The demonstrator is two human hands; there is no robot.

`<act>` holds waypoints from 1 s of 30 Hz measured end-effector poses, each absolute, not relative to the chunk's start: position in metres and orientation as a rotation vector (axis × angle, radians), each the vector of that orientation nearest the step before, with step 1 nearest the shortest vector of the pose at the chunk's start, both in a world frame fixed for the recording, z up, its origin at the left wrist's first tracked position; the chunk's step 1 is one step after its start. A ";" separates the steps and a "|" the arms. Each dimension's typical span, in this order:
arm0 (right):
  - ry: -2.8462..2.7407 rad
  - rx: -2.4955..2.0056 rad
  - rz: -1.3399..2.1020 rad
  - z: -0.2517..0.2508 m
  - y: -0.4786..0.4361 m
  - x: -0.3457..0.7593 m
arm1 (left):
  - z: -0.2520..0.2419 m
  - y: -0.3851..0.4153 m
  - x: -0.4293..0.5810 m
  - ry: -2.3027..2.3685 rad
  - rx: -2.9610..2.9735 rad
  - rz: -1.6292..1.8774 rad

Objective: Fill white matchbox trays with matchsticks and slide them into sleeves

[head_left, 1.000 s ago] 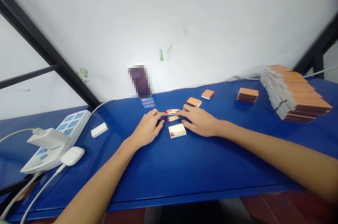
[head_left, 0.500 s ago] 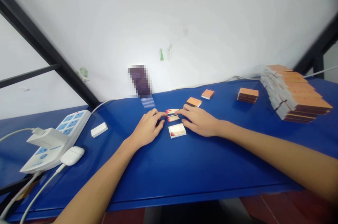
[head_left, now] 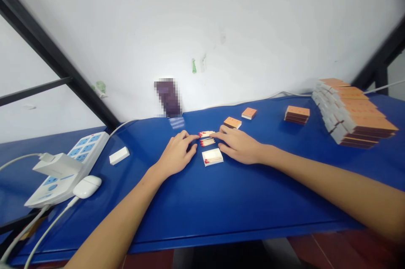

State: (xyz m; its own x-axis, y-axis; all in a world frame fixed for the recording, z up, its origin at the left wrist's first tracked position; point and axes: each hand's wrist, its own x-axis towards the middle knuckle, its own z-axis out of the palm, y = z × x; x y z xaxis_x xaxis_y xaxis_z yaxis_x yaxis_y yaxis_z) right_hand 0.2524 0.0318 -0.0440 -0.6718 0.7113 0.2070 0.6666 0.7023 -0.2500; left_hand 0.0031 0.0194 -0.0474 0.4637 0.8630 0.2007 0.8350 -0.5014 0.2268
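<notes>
Two small rows of red-tipped matches lie on the blue table, a farther row (head_left: 206, 134) and a nearer row (head_left: 208, 142). My left hand (head_left: 179, 153) rests at their left, index fingertip by the red heads, thumb and finger apart. At their right is my right hand (head_left: 238, 144), its index fingertip at the stick ends of the farther row and its thumb apart below. Neither hand grips anything. Just nearer to me sits an open white matchbox tray (head_left: 212, 157) with a few matches along its near side.
Orange matchboxes (head_left: 233, 123) (head_left: 249, 113) lie behind my right hand. Farther right stand a short stack (head_left: 296, 115) and a large stack (head_left: 363, 112). At the left are a power strip (head_left: 91, 146), a white earphone case (head_left: 87, 186) and a white block (head_left: 119, 156). A pixelated object leans on the wall.
</notes>
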 end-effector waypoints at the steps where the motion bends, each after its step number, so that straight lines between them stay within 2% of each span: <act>1: -2.621 -1.086 0.226 -0.044 0.032 0.252 | -0.047 0.019 0.003 1.513 2.606 0.446; 30: -2.592 -1.042 0.304 -0.044 0.032 0.253 | -0.045 0.019 0.005 1.381 2.604 0.525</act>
State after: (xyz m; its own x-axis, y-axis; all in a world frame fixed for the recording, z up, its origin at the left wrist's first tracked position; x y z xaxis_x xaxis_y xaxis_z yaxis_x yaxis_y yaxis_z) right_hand 0.2534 0.0315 -0.0440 -0.6780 0.7007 0.2223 0.6303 0.7097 -0.3148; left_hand 0.0049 0.0188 -0.0450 0.5156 0.8238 0.2357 0.7721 -0.5660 0.2890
